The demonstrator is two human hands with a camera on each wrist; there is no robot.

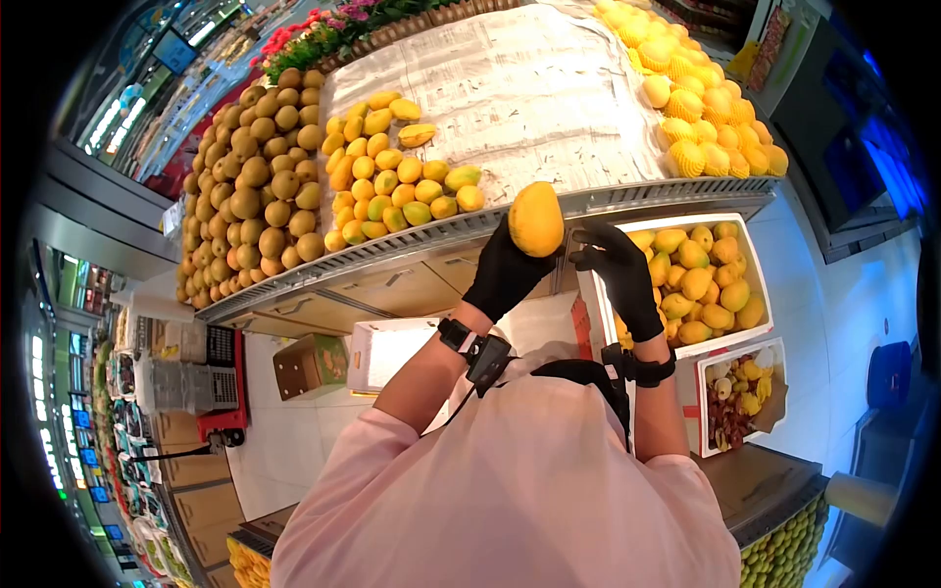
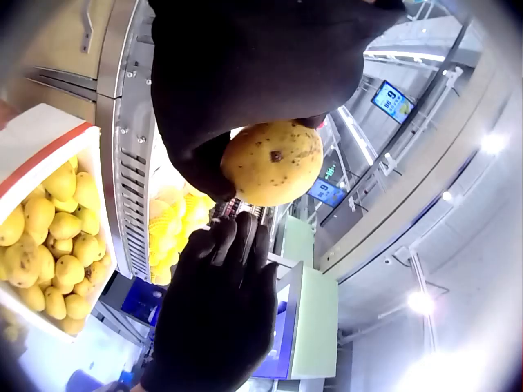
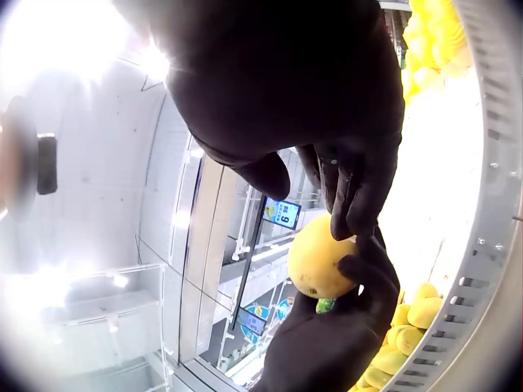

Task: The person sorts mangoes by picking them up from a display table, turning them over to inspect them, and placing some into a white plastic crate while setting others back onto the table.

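A yellow mango (image 1: 536, 220) is held up in front of the shelf edge by my black-gloved left hand (image 1: 509, 270), whose fingers curl round its lower part. Dark specks dot the mango (image 2: 274, 163) in the left wrist view. Close by on the right, my gloved right hand (image 1: 621, 278) holds nothing, its fingers loosely bent toward the fruit. In the right wrist view the fingers of the right hand (image 3: 302, 106) hang just above the mango (image 3: 320, 257); whether they touch it, I cannot tell.
Rows of mangoes (image 1: 404, 192) and brown round fruit (image 1: 253, 172) lie on the display, with net-wrapped yellow fruit (image 1: 686, 160) at its right. A white box of mangoes (image 1: 767, 284) stands at the right, above a smaller box of scraps (image 1: 694, 392). The metal shelf edge (image 1: 627, 199) runs before me.
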